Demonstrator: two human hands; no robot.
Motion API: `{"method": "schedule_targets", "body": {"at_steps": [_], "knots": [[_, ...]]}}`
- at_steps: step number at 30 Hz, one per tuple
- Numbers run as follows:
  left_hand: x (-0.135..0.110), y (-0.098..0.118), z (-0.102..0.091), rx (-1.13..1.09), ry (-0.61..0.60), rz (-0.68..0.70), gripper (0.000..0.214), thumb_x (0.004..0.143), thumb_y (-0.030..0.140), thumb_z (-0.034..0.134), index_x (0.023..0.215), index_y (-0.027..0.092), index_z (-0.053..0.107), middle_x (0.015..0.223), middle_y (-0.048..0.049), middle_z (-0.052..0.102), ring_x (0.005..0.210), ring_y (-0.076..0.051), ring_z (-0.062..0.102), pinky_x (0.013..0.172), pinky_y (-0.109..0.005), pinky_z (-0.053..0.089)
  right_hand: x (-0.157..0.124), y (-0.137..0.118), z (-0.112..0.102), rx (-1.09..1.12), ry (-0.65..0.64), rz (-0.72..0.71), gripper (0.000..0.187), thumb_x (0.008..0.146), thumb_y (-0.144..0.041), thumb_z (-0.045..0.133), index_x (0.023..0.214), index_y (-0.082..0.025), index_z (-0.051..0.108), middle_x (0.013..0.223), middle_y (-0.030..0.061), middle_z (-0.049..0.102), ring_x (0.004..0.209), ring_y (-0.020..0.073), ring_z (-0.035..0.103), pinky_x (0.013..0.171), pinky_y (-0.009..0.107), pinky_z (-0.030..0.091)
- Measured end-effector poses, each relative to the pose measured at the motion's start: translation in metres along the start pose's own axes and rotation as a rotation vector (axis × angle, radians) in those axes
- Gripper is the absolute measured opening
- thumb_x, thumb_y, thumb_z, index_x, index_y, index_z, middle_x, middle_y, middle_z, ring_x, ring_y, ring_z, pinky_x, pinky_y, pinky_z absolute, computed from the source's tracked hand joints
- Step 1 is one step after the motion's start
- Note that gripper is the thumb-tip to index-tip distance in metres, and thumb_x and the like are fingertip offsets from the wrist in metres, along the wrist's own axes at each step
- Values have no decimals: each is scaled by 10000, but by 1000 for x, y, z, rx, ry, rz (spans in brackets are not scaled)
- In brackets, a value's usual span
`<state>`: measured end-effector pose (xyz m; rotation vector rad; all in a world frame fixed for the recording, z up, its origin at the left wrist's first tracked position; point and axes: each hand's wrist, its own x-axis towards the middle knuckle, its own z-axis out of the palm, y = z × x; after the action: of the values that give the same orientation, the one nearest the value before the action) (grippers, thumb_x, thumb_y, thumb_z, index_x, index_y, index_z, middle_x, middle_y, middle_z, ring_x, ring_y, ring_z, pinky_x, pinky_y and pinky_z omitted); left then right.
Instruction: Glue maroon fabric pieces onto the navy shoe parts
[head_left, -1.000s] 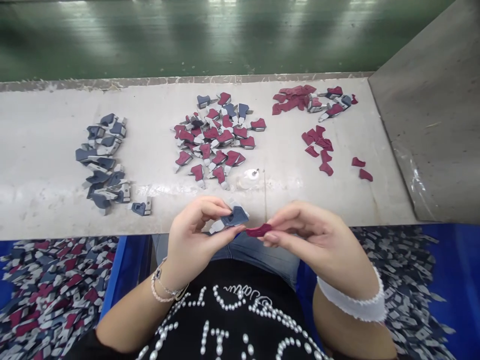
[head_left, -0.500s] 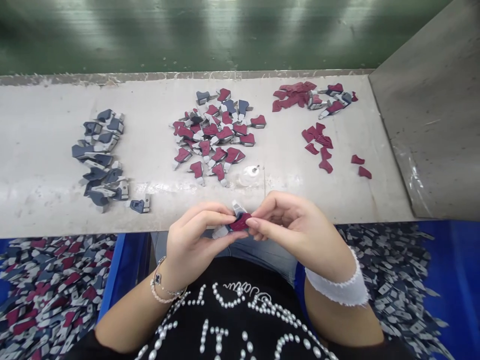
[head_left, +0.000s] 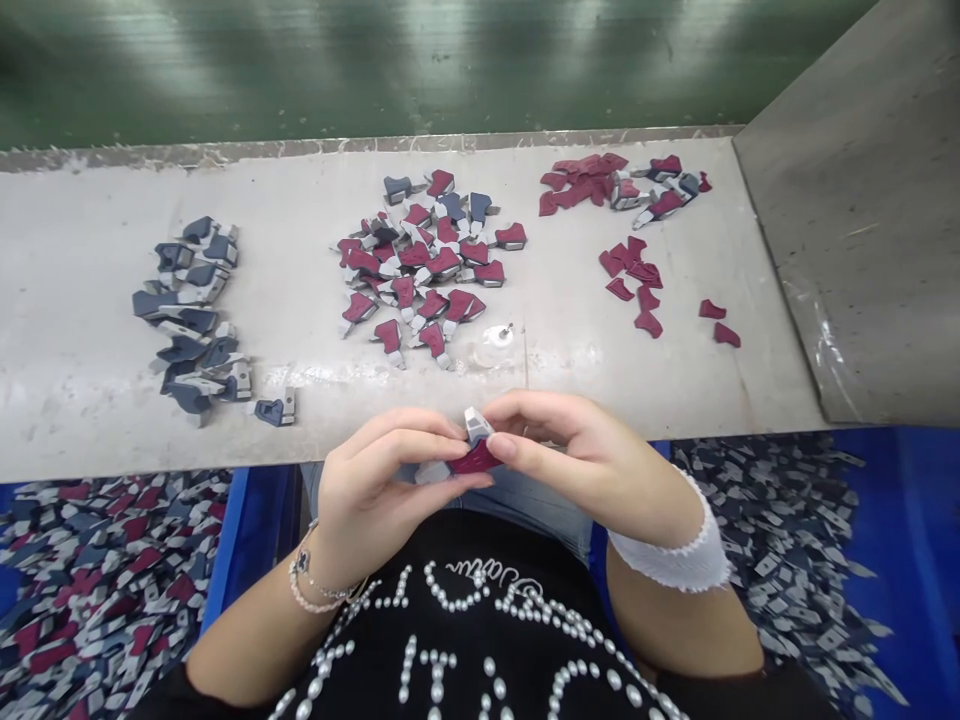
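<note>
Just past the table's front edge, a small grey plastic part with a dark red cover piece [head_left: 474,459] is held between both hands. My left hand [head_left: 386,480] pinches it from the left, thumb below and fingers above. My right hand [head_left: 570,450] grips its right side, with the thumb pressed on the red piece. Beyond the hands lies a pile of grey parts with red covers [head_left: 420,265]. Loose red cover pieces [head_left: 634,270] are scattered to the right. A cluster of blue-and-grey parts [head_left: 195,310] sits on the left.
More red pieces [head_left: 581,180] lie at the back right beside a few assembled parts [head_left: 664,190]. Below the table edge, a left bin [head_left: 238,530] holds red-and-grey parts and a right blue bin [head_left: 915,530] holds dark parts. A metal panel [head_left: 862,220] bounds the right side.
My right thumb has moved onto the red piece, and the right fingers have come behind the grey part. The part is turned slightly between the hands. The view has shifted a little.
</note>
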<state>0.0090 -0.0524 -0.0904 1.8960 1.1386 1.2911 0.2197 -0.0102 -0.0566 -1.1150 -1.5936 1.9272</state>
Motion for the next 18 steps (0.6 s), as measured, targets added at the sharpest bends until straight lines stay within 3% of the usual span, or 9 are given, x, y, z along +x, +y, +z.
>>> {"method": "schedule_targets", "body": {"at_steps": [5,13,18], "knots": [[0,2,-1,-22,2,5,354,666,94,903,950,164,703,944,-7,731,839,-116,711,803,-225,626,1,-2,3,-10,-16,-50,199,994,-363,601,955,-181,674,887,20,676,827,164,624,721,273,498],[0,4,-1,-13,3,17,337,680,90,893,959,164,719,950,-15,743,837,-120,729,793,-221,640,-4,-6,13,-248,71,-145,198,1024,-266,503,871,-177,593,802,8,652,718,144,607,652,281,476],[-1,5,-2,8,27,-13,348,680,128,901,972,197,724,948,-6,754,831,-134,728,775,-257,653,-10,-6,19,-346,111,-158,188,1046,-265,439,1002,-178,600,793,7,639,698,159,601,627,304,457]]}}
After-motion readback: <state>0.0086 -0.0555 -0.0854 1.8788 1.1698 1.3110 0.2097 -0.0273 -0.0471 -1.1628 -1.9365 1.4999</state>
